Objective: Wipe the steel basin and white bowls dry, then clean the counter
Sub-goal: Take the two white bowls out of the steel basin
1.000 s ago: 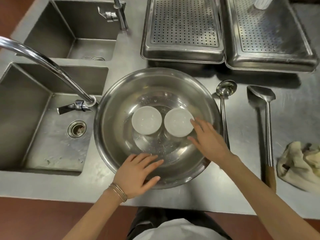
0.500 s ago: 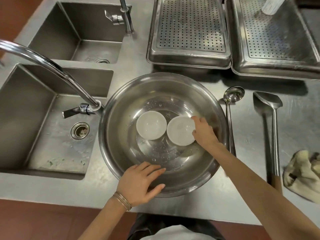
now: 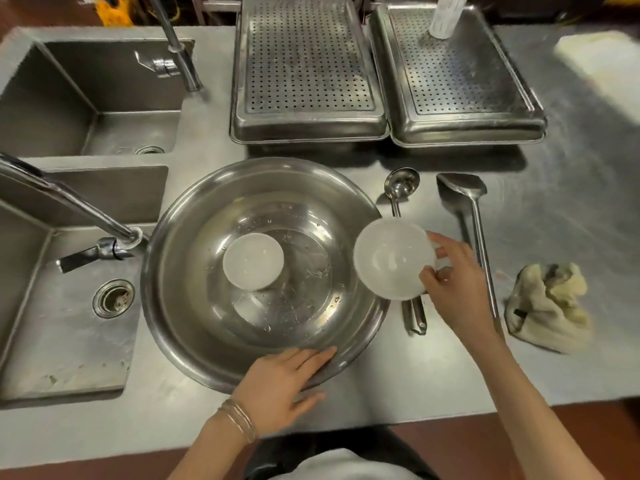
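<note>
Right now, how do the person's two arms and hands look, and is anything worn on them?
Both forearms are bare, with no sleeves and no gloves in view. The left hand has a few thin metal bangles stacked at the wrist. The right hand shows no ring, watch or bracelet. I cannot see any markings on either arm.

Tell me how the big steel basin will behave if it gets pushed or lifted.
The steel basin looks thin-walled, so probably light for its size. Its rounded sides suggest it may rock or slide on the smooth counter; the left hand rests on its near rim. Droplets inside suggest a slippery grip. The white bowl inside might shift.
</note>
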Motion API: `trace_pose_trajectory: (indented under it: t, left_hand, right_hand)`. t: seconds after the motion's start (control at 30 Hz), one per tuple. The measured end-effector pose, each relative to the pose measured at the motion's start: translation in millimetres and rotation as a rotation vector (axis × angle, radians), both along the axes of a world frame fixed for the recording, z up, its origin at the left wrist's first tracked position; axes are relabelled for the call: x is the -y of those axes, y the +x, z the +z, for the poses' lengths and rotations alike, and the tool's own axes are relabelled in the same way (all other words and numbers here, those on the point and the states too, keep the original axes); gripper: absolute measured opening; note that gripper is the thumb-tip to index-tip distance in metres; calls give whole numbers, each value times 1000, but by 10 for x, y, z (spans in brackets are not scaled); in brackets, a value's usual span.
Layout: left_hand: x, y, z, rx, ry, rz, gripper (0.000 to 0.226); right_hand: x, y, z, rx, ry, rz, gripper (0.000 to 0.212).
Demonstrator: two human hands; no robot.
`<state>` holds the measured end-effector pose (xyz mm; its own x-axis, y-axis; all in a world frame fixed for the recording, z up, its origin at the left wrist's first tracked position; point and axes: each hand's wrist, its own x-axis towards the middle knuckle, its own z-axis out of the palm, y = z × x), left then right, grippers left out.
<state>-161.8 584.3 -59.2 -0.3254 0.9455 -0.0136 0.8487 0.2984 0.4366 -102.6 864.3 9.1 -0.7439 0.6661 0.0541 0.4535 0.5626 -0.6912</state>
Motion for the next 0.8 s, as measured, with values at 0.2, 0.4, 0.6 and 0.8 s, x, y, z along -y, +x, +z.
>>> trace_pose_trajectory:
  t: [0.2,0.4,0.6,0.8]
  left_hand:
    - [-525,83,-59,-53,40,58,63]
    - [-613,123,-78,-148,-40,101,61]
    - [-581,142,-66,-192,-67,111,60]
    - [-464,7,-35,-206,-86,123,59]
  right_hand:
    - [-390,478,-185,118,22,-147,51]
    - [-425,696,-571,211,-53,-130,50]
    - [-293,571,-774,247,-103,15,51]
    - [-145,346,-908,304,-101,122,51]
